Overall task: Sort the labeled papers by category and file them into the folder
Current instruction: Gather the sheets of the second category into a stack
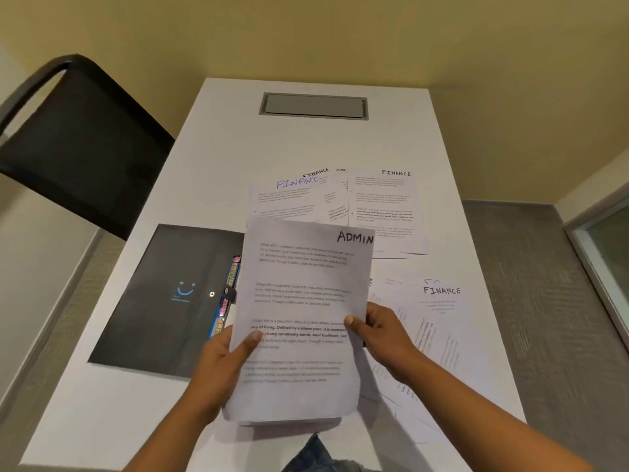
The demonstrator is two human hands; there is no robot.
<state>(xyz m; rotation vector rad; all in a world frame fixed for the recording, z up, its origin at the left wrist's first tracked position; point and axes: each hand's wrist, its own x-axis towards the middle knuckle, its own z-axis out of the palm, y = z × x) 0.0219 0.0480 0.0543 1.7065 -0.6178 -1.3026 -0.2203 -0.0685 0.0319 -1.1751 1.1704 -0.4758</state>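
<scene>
I hold a stack of printed sheets topped by one marked ADMIN (303,301) upright above the white table (238,141). My left hand (224,359) grips its left edge and my right hand (381,332) grips its right edge, thumbs on the front. Behind the stack lie several sheets marked FINANCE (384,206), spread side by side. Another pile topped by a FINANCE sheet (439,315) lies at the right under my right forearm. A black folder (163,294) with a blue smile logo lies flat at the left, with coloured tabs (228,294) showing at its right edge.
A black chair (78,141) stands at the table's left far side. A grey cable hatch (313,105) is set into the far end of the table. Grey carpet lies to the right, with a glass door edge (602,253) beyond.
</scene>
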